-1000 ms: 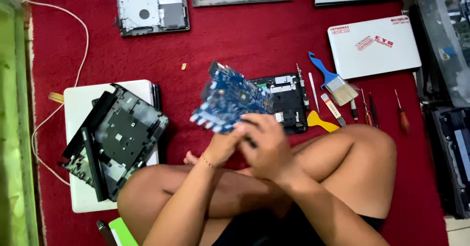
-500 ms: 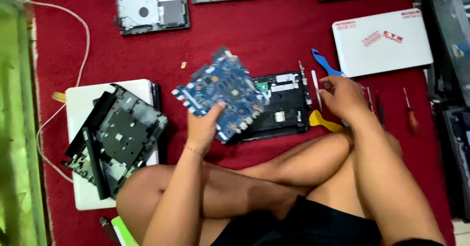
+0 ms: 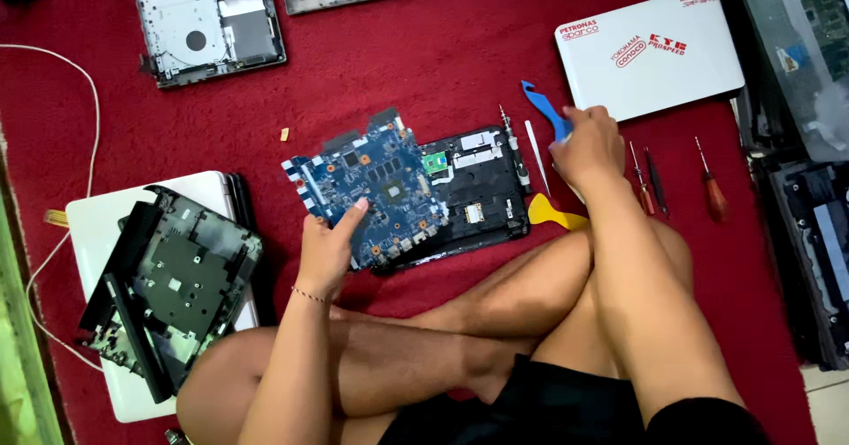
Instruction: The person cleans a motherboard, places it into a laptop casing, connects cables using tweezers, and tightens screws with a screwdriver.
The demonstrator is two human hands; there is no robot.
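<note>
Blue circuit board is up off the red carpet, pinched along its near edge by the left hand, thumb on top, fingers curled beneath, so that grasp is firm. It hovers over a black laptop base lying mid-floor, overlapping its left part. Over on the right, the right hand is clenched around the handle of a blue brush, whose blue end pokes out to the far left of the fist. By my reading, this is the cleaning stage of a teardown: board freed from its shell, brush just in hand. The next move calls for bringing brush and board together, keeping the board steady by its edges and stroking lightly across the chips rather than jabbing at connectors.

Now the count. Boards in hand: one. Screwdrivers laid out right of the fist: three, one red-handled, two slimmer. One yellow pry pick near the knee, one thin white tool beside the base. Closed white laptops: two, one far right with stickers, one near left under a stack of black plastic shells. Two opened grey chassis lie along the far edge, and more dark machines crowd the right margin, too cropped to count.
</note>
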